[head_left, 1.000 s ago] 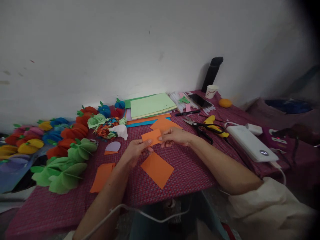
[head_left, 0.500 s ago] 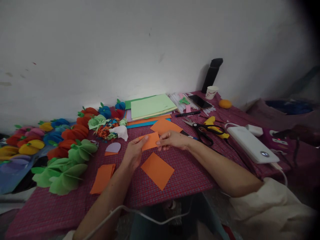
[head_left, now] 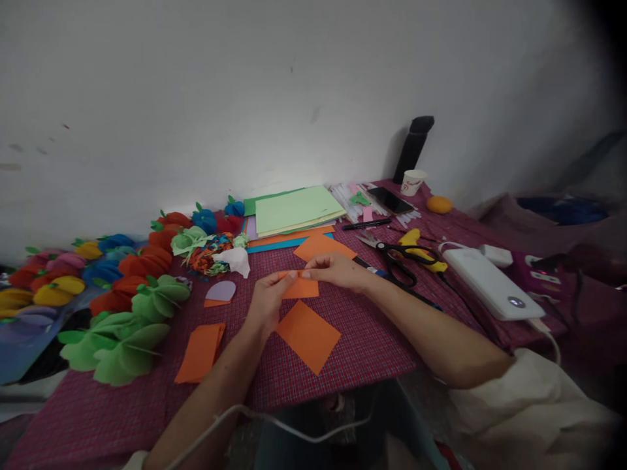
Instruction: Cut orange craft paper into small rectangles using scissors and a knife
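Before a pale grey wall (head_left: 235, 98), over a purplish-red checked tablecloth (head_left: 377, 346), holds a small orange paper rectangle (head_left: 302, 289) in both hands mid-scene; cannot tell whether touching the tablecloth or just above it. Grips the left part with the left hand (head_left: 267, 299), thumb on top; pinches the far edge with the right hand (head_left: 337, 271), fingertips near the left thumb. Has shifted the right-hand grip in from the right corner, held a moment ago, and squared up the paper, near edge now level. Seems, as a judgement, to mean closer work along the far edge, perhaps pressing or lining up a fold; hides too much under the fingers to be sure. Has a square orange paper sheet (head_left: 309, 337) just on the near side, set cornerwise, and a larger orange sheet (head_left: 326, 245) on the far side. Shows, farther left, a lilac round-topped paper piece (head_left: 221, 290) and piled orange papers (head_left: 200, 352); farther right, black-handled metal scissors (head_left: 381, 247); beyond, stacked pale green paper sheets (head_left: 298, 209).
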Action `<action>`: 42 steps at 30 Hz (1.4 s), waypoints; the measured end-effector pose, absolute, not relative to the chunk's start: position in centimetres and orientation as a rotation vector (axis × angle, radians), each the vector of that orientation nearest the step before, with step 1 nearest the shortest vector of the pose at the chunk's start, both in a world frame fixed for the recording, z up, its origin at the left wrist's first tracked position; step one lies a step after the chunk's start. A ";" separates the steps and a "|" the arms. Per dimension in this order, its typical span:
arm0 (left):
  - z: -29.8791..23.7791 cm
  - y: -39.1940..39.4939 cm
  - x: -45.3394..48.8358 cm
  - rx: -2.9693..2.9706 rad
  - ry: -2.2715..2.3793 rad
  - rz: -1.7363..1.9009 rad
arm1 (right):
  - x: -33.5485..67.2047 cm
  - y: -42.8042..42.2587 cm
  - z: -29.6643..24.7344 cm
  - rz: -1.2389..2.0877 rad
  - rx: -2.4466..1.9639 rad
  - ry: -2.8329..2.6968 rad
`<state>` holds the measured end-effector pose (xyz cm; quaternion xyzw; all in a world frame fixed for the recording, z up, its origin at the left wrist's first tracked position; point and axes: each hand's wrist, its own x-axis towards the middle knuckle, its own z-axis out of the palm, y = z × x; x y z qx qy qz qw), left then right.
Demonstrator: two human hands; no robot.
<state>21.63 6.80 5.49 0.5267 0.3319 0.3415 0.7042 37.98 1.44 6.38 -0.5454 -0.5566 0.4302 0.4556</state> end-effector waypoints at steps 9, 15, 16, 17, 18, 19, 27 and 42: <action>5.2 6.3 22.0 1.234 0.764 0.735 | 38.1 1.8 5.7 0.982 -1.349 -1.379; 5.8 6.8 21.4 1.106 0.746 0.775 | 39.8 1.8 6.5 1.083 -1.378 -1.302; 5.9 6.9 21.3 1.083 0.752 0.788 | 40.0 1.7 6.7 1.066 -1.395 -1.276; 5.8 7.0 21.2 1.067 0.756 0.798 | 40.1 1.7 6.9 1.045 -1.402 -1.250; 5.8 7.0 21.2 1.058 0.755 0.803 | 40.1 1.7 7.1 1.027 -1.398 -1.234; 5.7 7.0 21.2 1.059 0.754 0.805 | 40.0 1.6 7.2 1.018 -1.387 -1.231; 5.1 6.3 22.0 1.138 0.742 0.753 | 38.0 1.8 5.7 0.950 -1.340 -1.361; 4.9 6.6 22.0 1.190 0.750 0.707 | 38.0 1.6 5.7 0.962 -1.397 -1.386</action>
